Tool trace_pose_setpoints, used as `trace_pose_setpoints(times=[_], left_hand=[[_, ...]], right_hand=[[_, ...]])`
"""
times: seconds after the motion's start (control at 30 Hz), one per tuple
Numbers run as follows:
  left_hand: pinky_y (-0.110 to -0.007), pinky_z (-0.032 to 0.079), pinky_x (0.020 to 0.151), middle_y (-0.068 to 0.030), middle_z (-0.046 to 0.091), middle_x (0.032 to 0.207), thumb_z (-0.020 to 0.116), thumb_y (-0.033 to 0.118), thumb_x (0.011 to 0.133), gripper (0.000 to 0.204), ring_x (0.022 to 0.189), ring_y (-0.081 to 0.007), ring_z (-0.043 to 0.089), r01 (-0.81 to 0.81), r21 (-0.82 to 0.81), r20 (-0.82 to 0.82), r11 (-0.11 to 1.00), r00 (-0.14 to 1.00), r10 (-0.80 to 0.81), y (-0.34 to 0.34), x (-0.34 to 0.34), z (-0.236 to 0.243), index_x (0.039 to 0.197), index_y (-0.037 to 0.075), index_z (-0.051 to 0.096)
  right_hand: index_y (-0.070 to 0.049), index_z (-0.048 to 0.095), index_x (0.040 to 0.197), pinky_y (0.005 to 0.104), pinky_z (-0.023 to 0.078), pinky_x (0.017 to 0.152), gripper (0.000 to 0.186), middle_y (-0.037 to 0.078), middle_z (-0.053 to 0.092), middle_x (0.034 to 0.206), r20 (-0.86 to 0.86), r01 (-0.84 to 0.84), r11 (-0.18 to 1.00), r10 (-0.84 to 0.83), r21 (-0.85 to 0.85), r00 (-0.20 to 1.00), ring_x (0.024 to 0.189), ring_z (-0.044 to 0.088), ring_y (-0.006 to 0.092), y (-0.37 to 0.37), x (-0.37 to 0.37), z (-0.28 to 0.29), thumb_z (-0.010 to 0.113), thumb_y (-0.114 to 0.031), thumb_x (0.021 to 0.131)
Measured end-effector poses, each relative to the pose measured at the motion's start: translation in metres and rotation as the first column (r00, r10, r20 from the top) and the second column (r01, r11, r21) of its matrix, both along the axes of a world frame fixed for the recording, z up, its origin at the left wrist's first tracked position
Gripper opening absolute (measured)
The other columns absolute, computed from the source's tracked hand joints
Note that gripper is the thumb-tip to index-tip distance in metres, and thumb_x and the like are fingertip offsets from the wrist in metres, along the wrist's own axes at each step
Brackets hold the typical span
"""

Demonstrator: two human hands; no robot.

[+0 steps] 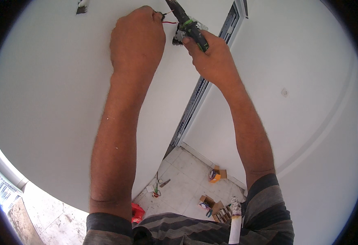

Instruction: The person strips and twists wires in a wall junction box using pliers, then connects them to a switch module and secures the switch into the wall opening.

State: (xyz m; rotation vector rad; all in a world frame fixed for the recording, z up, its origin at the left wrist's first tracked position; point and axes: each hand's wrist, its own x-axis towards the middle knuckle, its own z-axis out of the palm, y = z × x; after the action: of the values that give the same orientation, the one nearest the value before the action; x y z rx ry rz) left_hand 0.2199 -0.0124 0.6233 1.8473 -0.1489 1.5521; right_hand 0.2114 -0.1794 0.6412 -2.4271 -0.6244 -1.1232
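My left hand (140, 41) is raised to the white wall, its fingertips pinched together on thin electrical wires (169, 22), one of them red. A bare copper-coloured end sticks out towards the tool. My right hand (213, 57) is wrapped round a black-and-green hand tool (195, 34), tilted with its dark upper end near the wires. Its exact kind is unclear, as that end runs out of the picture. Behind the tool, next to my right thumb, is a white and metal electrical fitting (180, 36), partly covered by hand and tool.
A dark recessed frame (195, 92) runs along the wall corner. A small white plate (284, 92) is on the right wall. On the tiled floor below lie opened boxes (217, 174), loose tools (158, 190) and a red object (137, 212). A cigarette (235, 228) with ash juts into view low down.
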Motion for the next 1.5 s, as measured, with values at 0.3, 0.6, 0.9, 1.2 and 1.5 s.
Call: trace_pose_setpoints(times=[0.3, 0.6, 0.9, 1.2, 1.5], left_hand=[[-0.05, 0.057, 0.075, -0.02, 0.072, 0.082, 0.056, 0.026, 0.101, 0.031, 0.076, -0.0406, 0.069, 0.045, -0.026, 0.024, 0.999, 0.999, -0.044, -0.001, 0.002, 0.0, 0.09, 0.001, 0.071], [-0.043, 0.058, 0.071, -0.0178, 0.074, 0.085, 0.066, 0.023, 0.096, 0.021, 0.078, -0.0359, 0.072, 0.12, -0.079, 0.156, 0.99, 0.982, -0.106, -0.003, -0.001, -0.01, 0.098, 0.004, 0.073], [-0.045, 0.059, 0.073, -0.0165, 0.074, 0.088, 0.062, 0.023, 0.098, 0.021, 0.08, -0.0364, 0.072, 0.013, 0.097, 0.081, 0.995, 0.997, -0.021, -0.011, 0.015, -0.022, 0.109, 0.01, 0.074], [-0.043, 0.058, 0.08, -0.0165, 0.075, 0.096, 0.063, 0.028, 0.1, 0.026, 0.087, -0.0353, 0.073, 0.01, 0.126, -0.145, 0.992, 0.989, 0.009, -0.013, 0.033, 0.001, 0.11, 0.009, 0.076], [-0.049, 0.056, 0.079, -0.0155, 0.075, 0.094, 0.057, 0.032, 0.101, 0.029, 0.087, -0.0384, 0.071, -0.109, 0.172, -0.062, 0.979, 0.991, 0.121, -0.013, 0.077, -0.006, 0.105, 0.007, 0.071]], right_hand=[[-0.001, 0.069, 0.099, 0.029, 0.051, 0.058, 0.036, 0.003, 0.063, 0.066, -0.169, -0.115, 0.963, 0.16, 0.245, 0.973, 0.06, 0.063, 0.0118, 0.001, -0.009, 0.004, 0.064, -0.037, 0.1], [0.001, 0.068, 0.109, 0.0277, 0.052, 0.059, 0.025, 0.011, 0.075, 0.089, -0.237, -0.124, 0.89, 0.247, 0.438, 0.94, 0.075, 0.072, 0.016, -0.017, -0.011, -0.017, 0.063, -0.021, 0.099], [0.004, 0.066, 0.1, 0.0328, 0.056, 0.055, 0.026, 0.01, 0.067, 0.07, -0.208, -0.127, 0.888, 0.239, 0.441, 0.949, 0.055, 0.066, 0.0173, -0.004, -0.002, -0.034, 0.06, -0.021, 0.098], [0.004, 0.065, 0.097, 0.0347, 0.056, 0.056, 0.028, 0.01, 0.064, 0.064, -0.208, -0.186, 0.859, 0.315, 0.477, 0.926, 0.054, 0.068, 0.0196, -0.012, 0.03, -0.043, 0.059, -0.023, 0.098], [0.003, 0.067, 0.096, 0.0402, 0.057, 0.062, 0.027, 0.013, 0.066, 0.064, -0.161, -0.208, 0.863, 0.311, 0.46, 0.937, 0.056, 0.069, 0.0248, -0.013, 0.074, -0.053, 0.06, -0.023, 0.098]])
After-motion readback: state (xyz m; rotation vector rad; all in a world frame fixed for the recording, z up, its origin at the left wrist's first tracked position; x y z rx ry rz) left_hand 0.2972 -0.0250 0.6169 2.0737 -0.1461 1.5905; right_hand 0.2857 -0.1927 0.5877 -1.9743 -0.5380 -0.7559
